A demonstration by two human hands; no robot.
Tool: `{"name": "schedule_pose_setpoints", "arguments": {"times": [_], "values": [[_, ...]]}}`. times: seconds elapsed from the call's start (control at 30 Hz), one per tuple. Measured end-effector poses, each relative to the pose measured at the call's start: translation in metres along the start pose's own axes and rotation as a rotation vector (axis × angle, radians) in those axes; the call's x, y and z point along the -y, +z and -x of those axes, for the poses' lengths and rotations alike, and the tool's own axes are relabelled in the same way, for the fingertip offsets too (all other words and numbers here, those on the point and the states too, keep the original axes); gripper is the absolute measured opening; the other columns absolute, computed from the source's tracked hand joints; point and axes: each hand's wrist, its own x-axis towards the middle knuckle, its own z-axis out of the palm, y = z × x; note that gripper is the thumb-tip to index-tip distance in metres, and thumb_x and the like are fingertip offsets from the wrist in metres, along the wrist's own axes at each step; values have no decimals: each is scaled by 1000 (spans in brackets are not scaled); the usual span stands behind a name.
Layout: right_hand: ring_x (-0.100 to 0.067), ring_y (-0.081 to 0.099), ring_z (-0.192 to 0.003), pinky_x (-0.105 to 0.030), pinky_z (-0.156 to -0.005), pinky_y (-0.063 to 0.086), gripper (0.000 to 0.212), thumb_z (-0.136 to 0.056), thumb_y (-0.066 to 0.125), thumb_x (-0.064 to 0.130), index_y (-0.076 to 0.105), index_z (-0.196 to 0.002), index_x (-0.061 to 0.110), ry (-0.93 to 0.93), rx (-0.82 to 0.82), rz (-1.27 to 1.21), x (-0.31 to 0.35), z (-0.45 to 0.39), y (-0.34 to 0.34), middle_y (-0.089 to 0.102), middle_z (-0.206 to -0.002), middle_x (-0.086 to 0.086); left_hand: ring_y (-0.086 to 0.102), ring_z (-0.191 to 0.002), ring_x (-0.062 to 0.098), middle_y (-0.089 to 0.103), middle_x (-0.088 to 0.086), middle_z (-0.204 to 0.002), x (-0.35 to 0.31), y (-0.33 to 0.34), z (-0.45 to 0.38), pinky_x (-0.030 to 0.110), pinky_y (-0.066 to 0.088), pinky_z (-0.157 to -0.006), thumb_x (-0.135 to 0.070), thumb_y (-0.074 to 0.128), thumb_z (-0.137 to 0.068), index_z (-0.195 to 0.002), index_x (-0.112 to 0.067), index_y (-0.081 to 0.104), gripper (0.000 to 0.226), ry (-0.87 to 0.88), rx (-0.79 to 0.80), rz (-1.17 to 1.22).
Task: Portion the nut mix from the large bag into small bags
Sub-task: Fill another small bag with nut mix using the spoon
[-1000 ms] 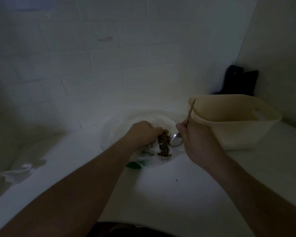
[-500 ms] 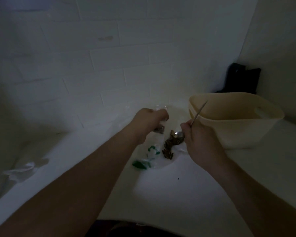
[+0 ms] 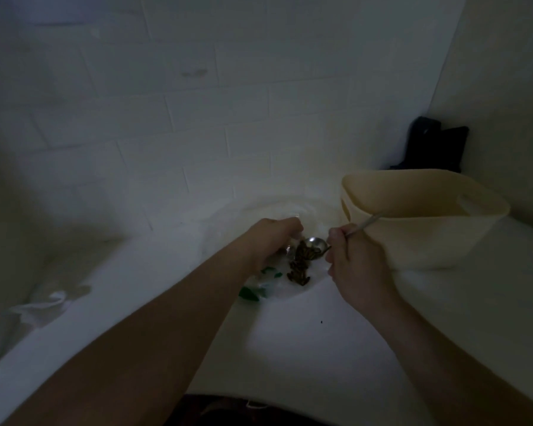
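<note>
A clear plastic bag with green print (image 3: 260, 287) lies on the white counter, with a dark heap of nut mix (image 3: 299, 269) in it. My left hand (image 3: 271, 238) grips clear plastic at the bag's top edge, just left of the nuts. My right hand (image 3: 354, 259) pinches the handle of a metal spoon (image 3: 316, 245), whose bowl is tipped against the top of the nut heap. The scene is dim, and I cannot tell whether the plastic in my left hand is a small bag or the large one.
A cream plastic basket (image 3: 428, 235) stands right of my hands, close to my right hand. A dark object (image 3: 434, 149) leans in the back corner. Crumpled clear plastic (image 3: 43, 305) lies at the far left. A tiled wall rises behind the counter.
My left hand rose from the nut heap with clear plastic, then came back down a little. The spoon went into the nuts and now shows its bowl tipped at the heap's top.
</note>
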Motion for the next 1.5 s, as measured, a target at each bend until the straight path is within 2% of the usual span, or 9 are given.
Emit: {"name": "schedule_pose_setpoints", "arguments": {"times": [0.13,0.23,0.4,0.53,0.67,0.93,1.1,1.37,1.5], "values": [[-22,66,-66,-49,-67,57,42,-110,36,41,58,-82,19,24,8,-28,-3,-2,2,66,-73,-4,61,-73,25,73,9,-87,2,2,-2,30,46,-70,-44,71,-76,-83,-13,78,32,-31,10,40],[-17,67,-63,-47,-66,59,39,-110,36,40,59,-84,22,59,-1,-81,-9,-3,2,68,-74,-1,62,-79,26,75,9,-87,1,0,-4,33,49,-73,-40,69,-89,-84,-8,78,33,-24,31,65],[-13,66,-54,-35,-58,56,33,-111,38,34,60,-91,20,131,-30,-179,-11,1,4,70,-76,0,60,-69,21,70,8,-83,2,-12,-1,28,46,-64,-37,64,-93,-84,-12,75,29,10,108,22],[-21,66,-58,-42,-60,58,35,-111,39,35,63,-98,12,212,-49,-333,-10,4,4,71,-80,-9,69,-70,16,74,5,-88,0,-20,7,28,46,-68,-34,68,-93,-96,-13,74,22,104,-61,-66],[-16,65,-59,-38,-60,58,38,-110,40,38,65,-96,14,223,-77,-422,-1,3,-2,71,-78,-10,71,-65,7,75,5,-91,5,-26,12,14,48,-52,-20,73,-93,-102,-18,69,10,315,-201,-30],[-9,68,-61,-40,-67,61,39,-109,35,46,65,-96,24,59,-83,-209,30,-7,-31,72,-76,3,73,-87,4,73,-16,-99,41,-22,9,30,61,-84,-39,78,-84,-112,-40,64,31,397,-233,-196],[-9,69,-62,-45,-67,61,37,-109,34,42,63,-96,23,-71,-89,-168,50,-15,-39,70,-75,4,73,-83,4,71,-15,-100,40,-15,10,21,59,-70,-56,80,-80,-115,-41,62,43,413,-271,-181],[-7,66,-67,-45,-65,58,28,-110,36,35,60,-102,23,-284,-20,-41,55,-18,-27,65,-79,8,72,-82,2,71,-17,-99,32,-8,6,37,63,-81,-71,73,-76,-126,-40,60,60,428,-326,-279],[-11,63,-73,-45,-67,56,30,-109,32,40,58,-106,27,-375,-1,11,43,-19,-22,63,-85,7,72,-80,2,71,-17,-97,32,-6,6,37,63,-80,-68,75,-78,-115,-41,64,47,415,-323,-270]]}}
